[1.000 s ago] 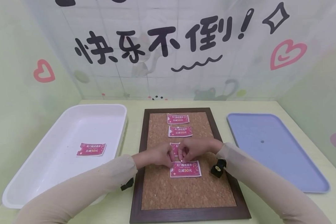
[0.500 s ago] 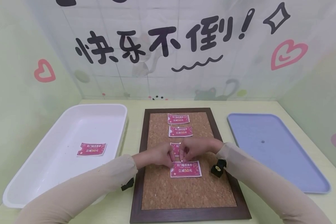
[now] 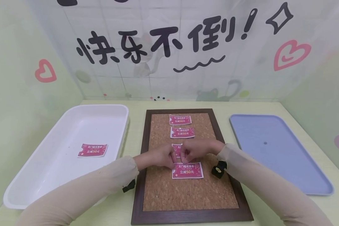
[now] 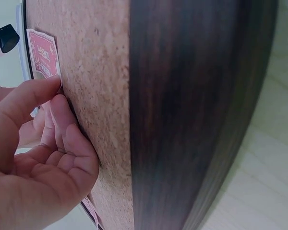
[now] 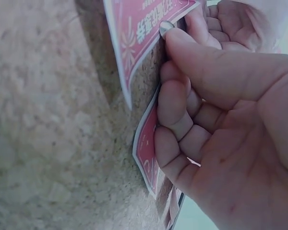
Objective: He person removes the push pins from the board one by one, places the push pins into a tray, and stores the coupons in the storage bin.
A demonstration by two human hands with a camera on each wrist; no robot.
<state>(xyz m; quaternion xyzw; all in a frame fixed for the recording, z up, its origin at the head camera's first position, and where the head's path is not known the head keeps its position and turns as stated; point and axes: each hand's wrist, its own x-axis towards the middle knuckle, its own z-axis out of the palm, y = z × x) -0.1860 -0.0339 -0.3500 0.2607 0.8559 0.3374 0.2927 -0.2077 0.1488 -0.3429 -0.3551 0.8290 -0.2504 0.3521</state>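
A pink paper coupon (image 3: 187,172) lies on the framed cork board (image 3: 190,196), lowest in a column of several coupons. My left hand (image 3: 162,157) pinches its upper left corner between thumb and index finger, close to the cork in the left wrist view. My right hand (image 3: 196,150) holds a silver thumbtack (image 5: 166,28) at the coupon's top edge, the thumb tip against its round head. The other right fingers are curled over the coupon above (image 5: 146,143). That coupon is partly hidden by both hands in the head view.
Two more coupons sit farther up the board, one at the top (image 3: 180,120) and one below it (image 3: 182,133). A white tray (image 3: 11,194) with a single coupon (image 3: 93,150) stands at left. At right is a blue tray (image 3: 282,150) with a small dark spot.
Both hands stay at the same coupon. The right wrist has shifted very slightly, and the bright glint at the right fingertips no longer shows in the head view.
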